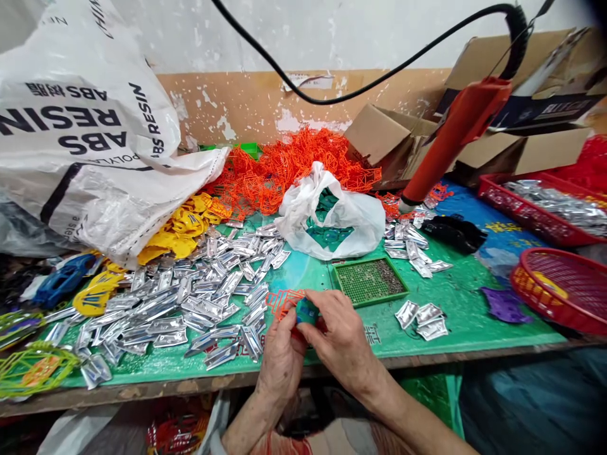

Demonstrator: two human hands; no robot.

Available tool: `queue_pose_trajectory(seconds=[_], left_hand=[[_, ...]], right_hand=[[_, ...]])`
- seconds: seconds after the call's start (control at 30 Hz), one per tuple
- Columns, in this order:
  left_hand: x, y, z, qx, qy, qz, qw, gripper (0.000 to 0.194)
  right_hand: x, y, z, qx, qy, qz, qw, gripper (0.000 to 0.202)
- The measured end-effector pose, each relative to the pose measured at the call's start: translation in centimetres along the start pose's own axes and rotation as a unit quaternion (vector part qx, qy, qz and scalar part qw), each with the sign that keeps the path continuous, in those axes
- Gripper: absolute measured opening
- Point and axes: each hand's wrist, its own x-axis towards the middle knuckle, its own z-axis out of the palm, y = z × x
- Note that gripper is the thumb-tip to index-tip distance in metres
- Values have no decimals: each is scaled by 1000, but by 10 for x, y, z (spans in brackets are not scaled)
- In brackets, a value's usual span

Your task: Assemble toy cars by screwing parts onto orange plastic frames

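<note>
pinching one small blue part (306, 311) against an orange frame (283, 300), both hands (313, 344) close around them. foil packets (190, 303) heaped at ten o'clock look unprocessed.

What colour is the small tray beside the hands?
Green tray, filled with tiny grey parts; head view.

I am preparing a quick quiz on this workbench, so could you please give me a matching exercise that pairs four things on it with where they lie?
Things:
1. green tray of small metal parts
2. white ABS resin sack
3. round red basket
4. heap of orange plastic frames

Places:
A. far left of the table
B. back of the table, by the wall
C. just beyond the hands
D. right edge of the table

Pairs: 1-C, 2-A, 3-D, 4-B
</note>
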Motion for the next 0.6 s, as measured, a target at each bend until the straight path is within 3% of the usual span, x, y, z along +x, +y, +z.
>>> queue_pose_trajectory(seconds=[0.6], left_hand=[[-2, 2, 0, 5, -16, -12, 1000, 24]], right_hand=[[-2, 0, 4, -8, 20, 26, 999, 39]])
